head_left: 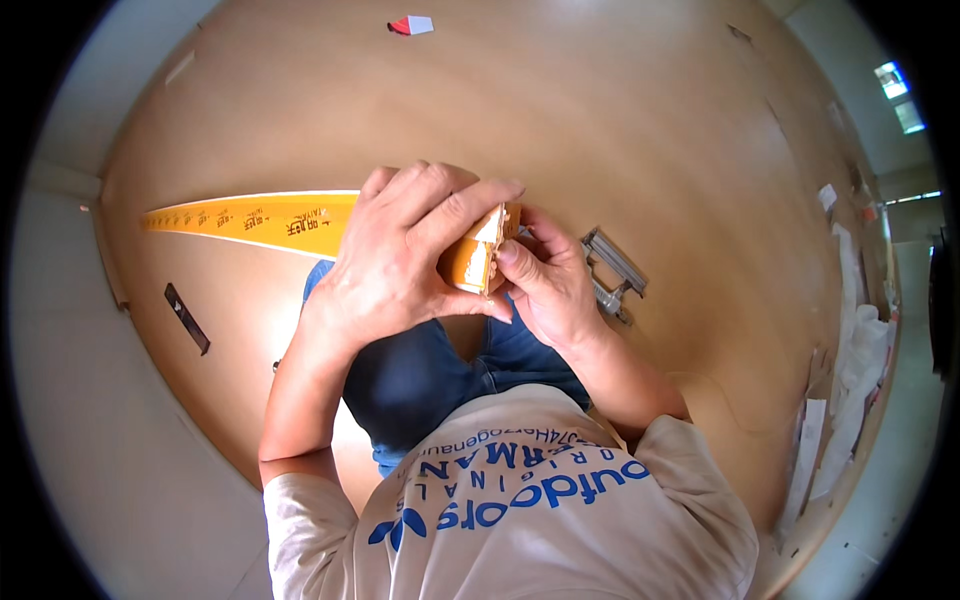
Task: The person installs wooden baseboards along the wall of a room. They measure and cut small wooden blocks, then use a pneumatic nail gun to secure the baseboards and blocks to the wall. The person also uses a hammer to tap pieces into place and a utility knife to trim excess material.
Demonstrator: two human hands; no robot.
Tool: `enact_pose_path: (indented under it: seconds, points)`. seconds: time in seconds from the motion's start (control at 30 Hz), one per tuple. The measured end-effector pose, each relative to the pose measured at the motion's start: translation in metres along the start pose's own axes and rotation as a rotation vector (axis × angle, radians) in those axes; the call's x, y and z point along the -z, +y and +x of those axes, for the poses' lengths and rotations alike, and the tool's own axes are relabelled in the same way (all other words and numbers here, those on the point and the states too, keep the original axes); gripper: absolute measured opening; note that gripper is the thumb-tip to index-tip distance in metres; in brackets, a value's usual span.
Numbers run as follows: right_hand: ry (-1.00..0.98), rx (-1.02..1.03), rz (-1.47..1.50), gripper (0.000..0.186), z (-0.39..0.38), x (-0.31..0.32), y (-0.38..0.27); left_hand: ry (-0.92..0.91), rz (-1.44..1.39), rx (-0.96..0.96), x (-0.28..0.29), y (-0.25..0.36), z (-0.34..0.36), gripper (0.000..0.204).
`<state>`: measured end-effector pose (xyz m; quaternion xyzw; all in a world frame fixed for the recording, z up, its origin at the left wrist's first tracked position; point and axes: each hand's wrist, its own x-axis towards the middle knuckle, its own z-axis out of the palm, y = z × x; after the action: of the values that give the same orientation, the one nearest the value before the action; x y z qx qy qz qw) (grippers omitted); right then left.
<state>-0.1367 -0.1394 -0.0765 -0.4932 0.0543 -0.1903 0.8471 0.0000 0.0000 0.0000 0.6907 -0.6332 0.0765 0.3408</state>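
Here the left hand wraps its grip around the end of a long yellow strip with a torn white edge, while the right hand pinches that same end from the other side. Both hands meet above the person's blue-clad knees, over a wide wooden board. A grey metal tool lies just beside the right hand.

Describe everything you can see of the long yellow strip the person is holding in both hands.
The long yellow strip is a thin, flat band, paper-like or tape-like, with a pale upper edge and dark print along its face. It runs from the far left over the light wooden board to the hands. The left hand wraps over its near end; the right hand pinches the torn-looking whitish tip. The part under the left hand is hidden.
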Motion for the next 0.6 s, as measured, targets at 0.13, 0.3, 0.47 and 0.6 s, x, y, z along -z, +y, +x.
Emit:
enact_pose_path:
  seconds: [0.13, 0.3, 0.47, 0.6]
  points:
    - [-0.006, -0.035, 0.062, 0.045, -0.003, 0.001, 0.002, -0.031, -0.022, 0.032, 0.001, 0.002, 0.001, 0.084]
    - [0.016, -0.069, 0.1, 0.047, -0.002, 0.0, 0.003, 0.014, -0.019, 0.026, -0.005, -0.001, 0.0, 0.081]
    - [-0.009, -0.051, 0.056, 0.052, -0.005, 0.007, 0.003, 0.006, 0.009, 0.0, -0.004, 0.0, -0.001, 0.082]
    - [-0.075, 0.009, 0.002, 0.056, -0.007, 0.007, -0.003, 0.017, -0.019, 0.01, -0.013, -0.003, -0.006, 0.077]
